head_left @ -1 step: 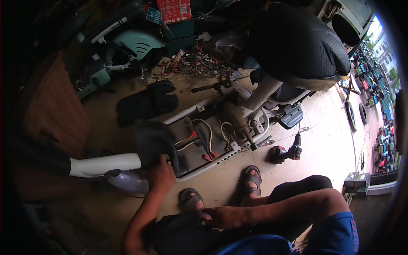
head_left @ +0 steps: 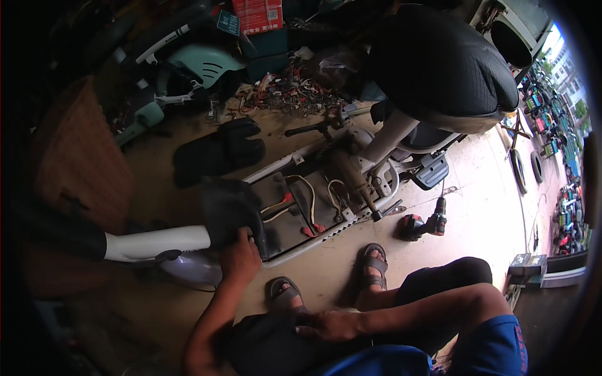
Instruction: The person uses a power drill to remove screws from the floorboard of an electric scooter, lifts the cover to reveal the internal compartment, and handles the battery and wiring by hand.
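The left hand [head_left: 241,260], fingers bent, touches the near edge of the black cover [head_left: 231,208] at the left end of the scooter's open bay [head_left: 290,254] (3 red wire caps [head_left: 318,229] show there). The right hand [head_left: 333,324] rests on dark trousers [head_left: 273,344]; in this dimness I cannot tell whether either grips.

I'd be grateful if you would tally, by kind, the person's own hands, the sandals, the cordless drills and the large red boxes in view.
Hands: 2 (left hand, right hand)
Sandals: 2
Cordless drill: 1
Large red box: 1
Total: 6
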